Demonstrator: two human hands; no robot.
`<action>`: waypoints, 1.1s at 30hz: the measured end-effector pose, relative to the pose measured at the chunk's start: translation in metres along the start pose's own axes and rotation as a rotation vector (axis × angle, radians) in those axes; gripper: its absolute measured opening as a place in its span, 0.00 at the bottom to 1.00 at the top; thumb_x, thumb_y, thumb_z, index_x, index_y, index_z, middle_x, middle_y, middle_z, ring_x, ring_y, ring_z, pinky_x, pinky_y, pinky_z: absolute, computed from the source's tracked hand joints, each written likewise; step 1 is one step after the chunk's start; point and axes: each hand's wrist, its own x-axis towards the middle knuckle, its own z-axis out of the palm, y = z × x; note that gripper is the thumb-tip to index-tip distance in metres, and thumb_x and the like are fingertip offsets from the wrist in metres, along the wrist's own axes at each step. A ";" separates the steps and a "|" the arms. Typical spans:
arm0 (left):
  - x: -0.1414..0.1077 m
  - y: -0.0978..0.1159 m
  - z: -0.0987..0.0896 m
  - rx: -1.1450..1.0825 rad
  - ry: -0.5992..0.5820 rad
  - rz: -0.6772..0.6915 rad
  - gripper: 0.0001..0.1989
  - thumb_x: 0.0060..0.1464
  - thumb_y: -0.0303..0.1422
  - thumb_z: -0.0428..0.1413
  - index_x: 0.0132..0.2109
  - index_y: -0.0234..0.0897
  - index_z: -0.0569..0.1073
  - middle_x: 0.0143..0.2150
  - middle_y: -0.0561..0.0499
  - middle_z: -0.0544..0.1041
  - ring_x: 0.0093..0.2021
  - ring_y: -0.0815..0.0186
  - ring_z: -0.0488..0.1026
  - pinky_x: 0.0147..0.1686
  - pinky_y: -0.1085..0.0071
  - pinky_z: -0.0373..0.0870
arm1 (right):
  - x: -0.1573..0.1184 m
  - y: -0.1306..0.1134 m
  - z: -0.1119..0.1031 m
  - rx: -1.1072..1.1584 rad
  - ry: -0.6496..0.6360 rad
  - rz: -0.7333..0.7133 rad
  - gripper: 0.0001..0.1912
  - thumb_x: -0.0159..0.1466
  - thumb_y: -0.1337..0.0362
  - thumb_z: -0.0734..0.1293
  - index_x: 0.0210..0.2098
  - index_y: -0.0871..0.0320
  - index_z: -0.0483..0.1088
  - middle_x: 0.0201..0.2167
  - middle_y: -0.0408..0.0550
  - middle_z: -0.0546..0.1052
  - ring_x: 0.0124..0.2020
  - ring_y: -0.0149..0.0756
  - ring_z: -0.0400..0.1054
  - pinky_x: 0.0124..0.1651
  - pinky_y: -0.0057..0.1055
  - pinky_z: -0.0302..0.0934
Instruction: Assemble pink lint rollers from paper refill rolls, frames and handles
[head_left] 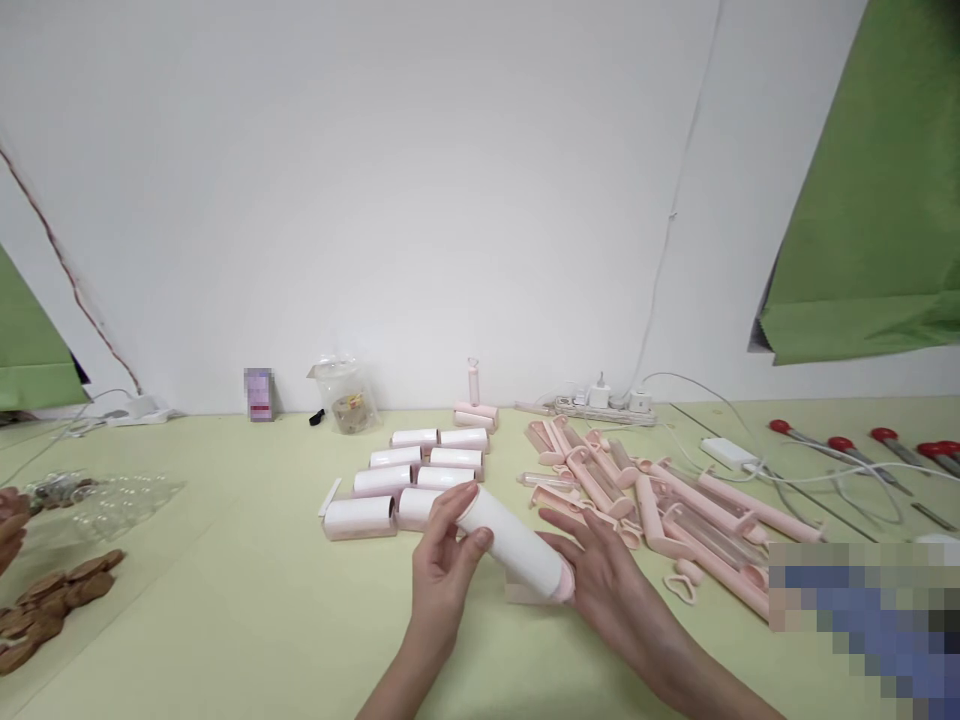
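A white lint roller (517, 545) with a pink end is tilted in front of me, its upper end to the left. My left hand (448, 550) pinches that upper end between thumb and fingers. Against the lower, pink end rests the palm of my right hand (600, 565), its fingers stretched out and apart behind the roller; its thumb is hidden. Below the roller, a pale pink piece (525, 592) lies on the table, partly covered. Left of my hands, several white rolls in pink holders (360, 518) lie in two columns.
Pink handles, covers and clear tubes (600, 480) are heaped on the right. Red-handled tools (844, 447) and a power strip (607, 410) lie behind. Brown discs (56, 600) and another person's hand (11, 520) are at far left. A plastic bag (349, 400) stands by the wall.
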 end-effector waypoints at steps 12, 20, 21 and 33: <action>-0.020 -0.007 0.010 0.387 -0.410 0.479 0.29 0.52 0.22 0.51 0.57 0.54 0.54 0.54 0.44 0.60 0.54 0.57 0.60 0.47 0.59 0.63 | 0.004 -0.001 0.000 -0.083 -0.006 0.008 0.29 0.57 0.45 0.57 0.52 0.55 0.55 0.46 0.51 0.70 0.46 0.42 0.64 0.46 0.36 0.57; -0.017 -0.009 0.012 0.359 -0.520 0.477 0.30 0.52 0.22 0.50 0.57 0.52 0.52 0.54 0.43 0.61 0.53 0.57 0.61 0.47 0.59 0.63 | 0.005 0.012 -0.020 -0.510 -0.157 -0.234 0.53 0.42 0.50 0.72 0.58 0.50 0.39 0.54 0.54 0.58 0.47 0.43 0.61 0.49 0.38 0.54; -0.016 -0.008 0.012 0.349 -0.531 0.477 0.29 0.52 0.23 0.51 0.57 0.52 0.52 0.54 0.44 0.62 0.54 0.57 0.61 0.47 0.59 0.63 | 0.004 0.012 -0.018 -0.513 -0.133 -0.229 0.52 0.43 0.49 0.71 0.59 0.51 0.39 0.53 0.54 0.59 0.47 0.44 0.61 0.48 0.38 0.55; 0.017 0.015 0.034 -0.440 -0.292 -0.667 0.31 0.49 0.53 0.46 0.56 0.43 0.56 0.48 0.43 0.69 0.43 0.58 0.70 0.34 0.67 0.70 | 0.009 -0.026 0.015 -1.159 -0.153 -0.710 0.53 0.38 0.67 0.71 0.60 0.52 0.45 0.58 0.53 0.53 0.57 0.54 0.46 0.56 0.46 0.43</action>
